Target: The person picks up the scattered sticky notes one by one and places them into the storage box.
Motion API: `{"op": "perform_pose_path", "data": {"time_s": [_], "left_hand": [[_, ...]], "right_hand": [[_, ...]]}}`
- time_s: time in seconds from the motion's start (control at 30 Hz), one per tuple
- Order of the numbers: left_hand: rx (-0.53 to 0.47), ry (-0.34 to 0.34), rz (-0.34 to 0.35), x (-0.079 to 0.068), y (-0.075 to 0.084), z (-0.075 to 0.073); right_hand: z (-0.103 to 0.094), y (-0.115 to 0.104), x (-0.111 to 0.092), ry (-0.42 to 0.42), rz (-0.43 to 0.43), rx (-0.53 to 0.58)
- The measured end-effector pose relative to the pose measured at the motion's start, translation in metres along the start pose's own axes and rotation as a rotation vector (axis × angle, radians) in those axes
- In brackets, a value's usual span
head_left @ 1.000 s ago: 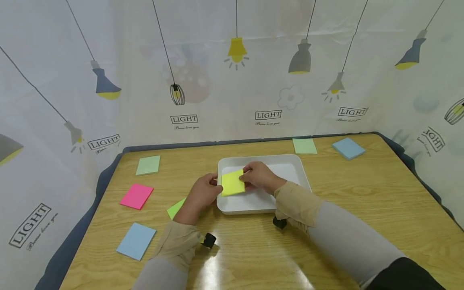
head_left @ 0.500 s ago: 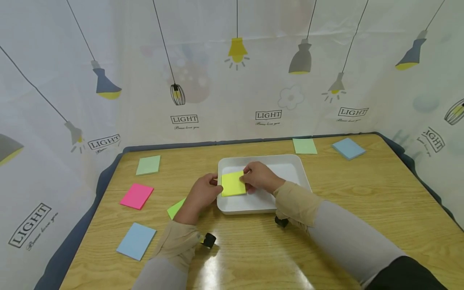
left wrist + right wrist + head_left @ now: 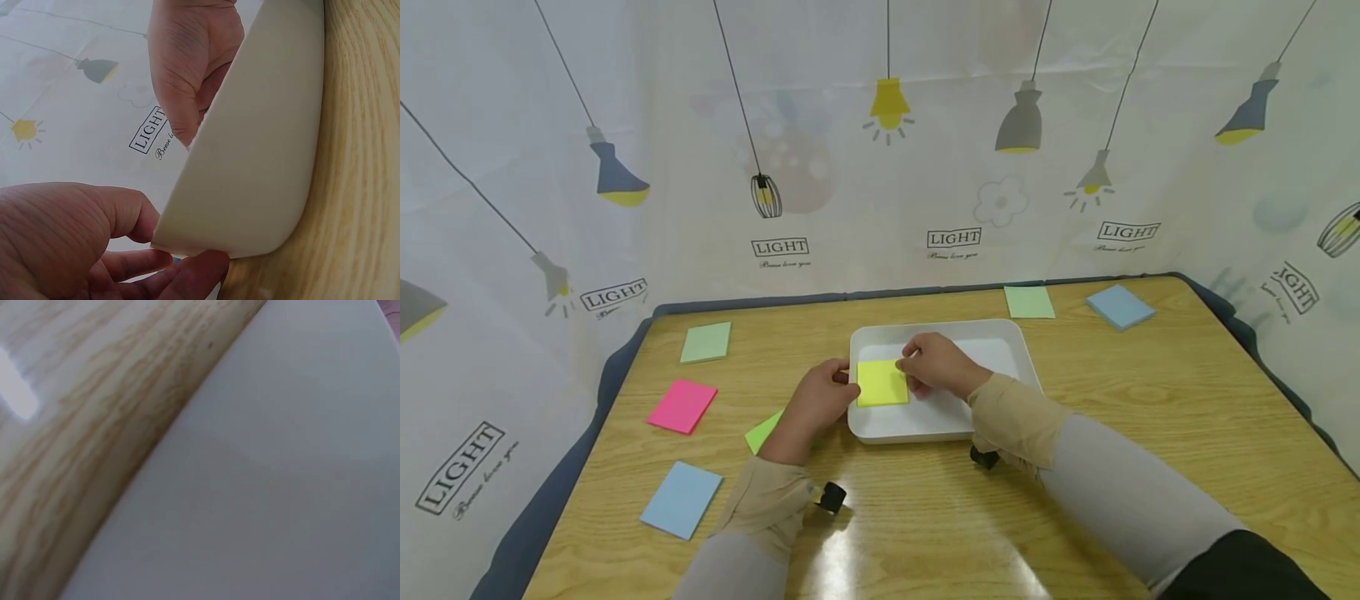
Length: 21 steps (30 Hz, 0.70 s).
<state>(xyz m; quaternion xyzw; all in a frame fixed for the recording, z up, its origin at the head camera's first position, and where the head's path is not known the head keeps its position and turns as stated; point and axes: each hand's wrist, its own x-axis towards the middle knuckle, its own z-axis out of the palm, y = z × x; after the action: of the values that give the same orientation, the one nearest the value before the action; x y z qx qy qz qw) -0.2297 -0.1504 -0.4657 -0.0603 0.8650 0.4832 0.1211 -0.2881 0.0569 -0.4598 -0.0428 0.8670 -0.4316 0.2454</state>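
A yellow sticky note pad (image 3: 882, 384) lies nearly flat at the left end of a white tray (image 3: 1017, 360). My right hand (image 3: 943, 367) reaches over the tray and pinches the pad's upper right corner with thumb and fingertips. At the tray's left rim is my left hand (image 3: 820, 396). In the left wrist view, the left hand (image 3: 69, 237) grips the tray's corner between thumb and fingers, and the right hand (image 3: 194, 62) shows behind the tray wall (image 3: 262, 137). The right wrist view holds only the blurred tray side (image 3: 269, 475) and the table.
Left of the tray lie a pale green pad (image 3: 706, 342), a pink pad (image 3: 682, 407), a blue pad (image 3: 681, 500) and a lime pad (image 3: 763, 431) partly hidden by my left wrist. Behind right are another pale green pad (image 3: 1030, 302) and a blue one (image 3: 1120, 307).
The right side of the yellow pad has come down, from tilted to nearly flat in the tray. My right hand has shifted only slightly, and the left hand keeps its place.
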Motion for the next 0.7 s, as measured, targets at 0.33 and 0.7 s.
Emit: {"op": "perform_pose_path", "data": {"time_s": [0.33, 0.7], "left_hand": [[0.005, 0.002, -0.013, 0.001, 0.000, 0.001], [-0.010, 0.001, -0.028, 0.001, 0.001, 0.001]], "right_hand": [[-0.013, -0.002, -0.015, 0.004, -0.041, -0.059], [-0.048, 0.019, -0.045, -0.001, -0.210, -0.054]]}}
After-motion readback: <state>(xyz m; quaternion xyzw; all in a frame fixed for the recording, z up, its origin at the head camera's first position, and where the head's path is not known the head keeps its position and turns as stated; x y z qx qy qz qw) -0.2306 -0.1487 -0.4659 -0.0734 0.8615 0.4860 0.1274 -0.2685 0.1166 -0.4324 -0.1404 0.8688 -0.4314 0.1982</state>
